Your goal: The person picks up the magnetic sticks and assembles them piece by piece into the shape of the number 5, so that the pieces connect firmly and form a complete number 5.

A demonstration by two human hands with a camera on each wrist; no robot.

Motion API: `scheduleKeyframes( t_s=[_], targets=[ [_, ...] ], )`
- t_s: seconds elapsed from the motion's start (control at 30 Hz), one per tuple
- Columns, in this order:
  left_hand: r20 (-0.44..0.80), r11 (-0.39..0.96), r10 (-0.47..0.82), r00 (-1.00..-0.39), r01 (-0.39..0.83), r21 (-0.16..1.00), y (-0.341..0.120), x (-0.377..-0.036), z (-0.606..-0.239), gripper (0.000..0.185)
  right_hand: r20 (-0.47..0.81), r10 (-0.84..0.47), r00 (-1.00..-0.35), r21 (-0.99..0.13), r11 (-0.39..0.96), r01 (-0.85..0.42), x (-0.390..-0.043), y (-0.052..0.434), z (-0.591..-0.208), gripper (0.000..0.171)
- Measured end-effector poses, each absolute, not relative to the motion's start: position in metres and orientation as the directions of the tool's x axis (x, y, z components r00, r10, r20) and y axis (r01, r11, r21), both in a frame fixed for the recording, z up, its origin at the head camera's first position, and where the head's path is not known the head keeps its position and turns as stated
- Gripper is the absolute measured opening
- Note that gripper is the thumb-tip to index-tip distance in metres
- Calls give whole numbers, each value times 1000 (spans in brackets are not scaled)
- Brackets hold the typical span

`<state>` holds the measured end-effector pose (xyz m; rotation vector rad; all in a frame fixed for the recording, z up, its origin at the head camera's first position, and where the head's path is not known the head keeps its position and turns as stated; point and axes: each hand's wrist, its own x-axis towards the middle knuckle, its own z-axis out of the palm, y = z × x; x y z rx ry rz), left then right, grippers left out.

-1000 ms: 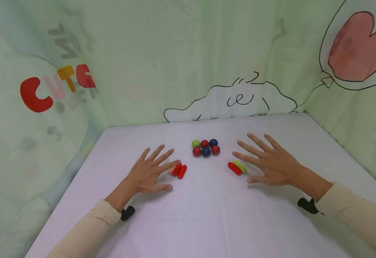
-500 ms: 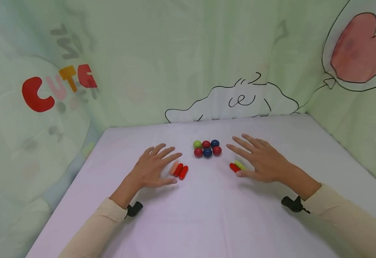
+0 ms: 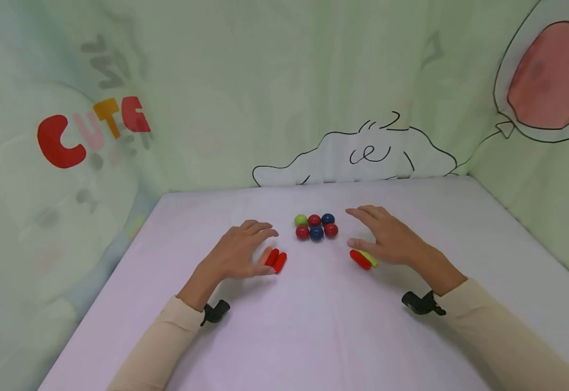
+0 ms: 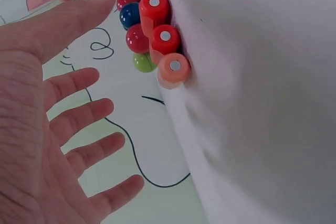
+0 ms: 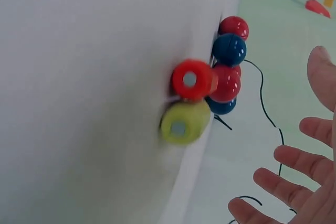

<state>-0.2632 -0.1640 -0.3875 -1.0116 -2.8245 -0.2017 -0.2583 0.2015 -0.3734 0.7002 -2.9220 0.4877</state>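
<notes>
Currently, left hand (image 3: pixel 238 251) loosely spread, unloaded, near three sticks (image 3: pixel 272 257), right hand (image 3: pixel 391 237) likewise, near red stick (image 3: pixel 360 260) and lime stick (image 5: pixel 184 124), six balls (image 3: pixel 316 233) on table (image 3: pixel 304 326).

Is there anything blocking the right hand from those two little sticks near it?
Nothing visible stands between the right hand and the red stick or the yellow-green stick. The six balls sit farther back and to the left.
</notes>
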Motion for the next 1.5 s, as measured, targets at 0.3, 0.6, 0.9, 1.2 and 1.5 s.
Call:
scheduleKeyframes(
  t_s=[0.3,0.6,0.9,1.2,1.5],
  targets=[
    [62,768,612,-788,611,189,-148,-272,-389,78,110,-404,-908,-398,819,-413,-275,175,-378,68],
    [-6,796,586,-810,575,187,-142,-277,-398,82,54,-359,-932,-391,851,-351,-288,165,-391,67],
    [-88,791,586,-805,545,278,-141,-282,-402,74,-6,-324,-946,-322,896,-305,-289,156,-393,67],
    [-137,773,602,-786,532,346,-140,-287,-402,56,-35,-316,-948,-337,897,-287,-301,145,-395,56],
    [-149,772,595,-790,510,380,-141,-288,-405,49,-24,-303,-953,-371,887,-273,-302,144,-398,47]
  ],
)
